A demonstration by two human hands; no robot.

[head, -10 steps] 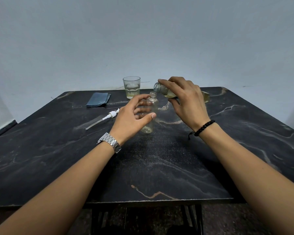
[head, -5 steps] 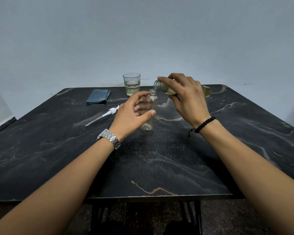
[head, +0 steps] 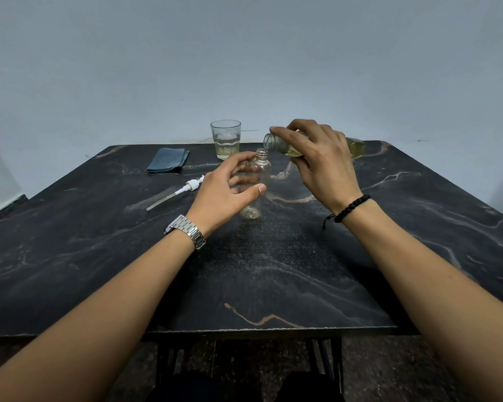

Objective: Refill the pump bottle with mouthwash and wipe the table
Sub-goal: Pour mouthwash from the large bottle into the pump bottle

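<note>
- The empty clear pump bottle stands upright, cap off, on the black marbled table, about midway across it and toward its far half; everything below is placed relative to this bottle.
- The left hand curls round the bottle from the left. The thumb lies across its near side and the fingers show through the clear plastic behind it, so the hand grips the bottle at mid-height.
- A silver metal watch sits on the left wrist, nearer the camera than the bottle.
- The right hand is up and to the right of the bottle, its fingers wrapped round a mouthwash bottle that it holds tipped almost flat.
- The open mouth of the mouthwash bottle points left, just above and right of the pump bottle's neck; the two necks are close but apart. Yellowish liquid sits in its body; I cannot tell whether any is running out.
- A black bead bracelet circles the right wrist.
- The white pump head with its clear tube lies flat on the table left of the bottle, just beyond the left hand.
- A folded blue cloth lies farther left and back.
- A drinking glass with a little pale liquid stands behind the bottle, slightly left.
</note>
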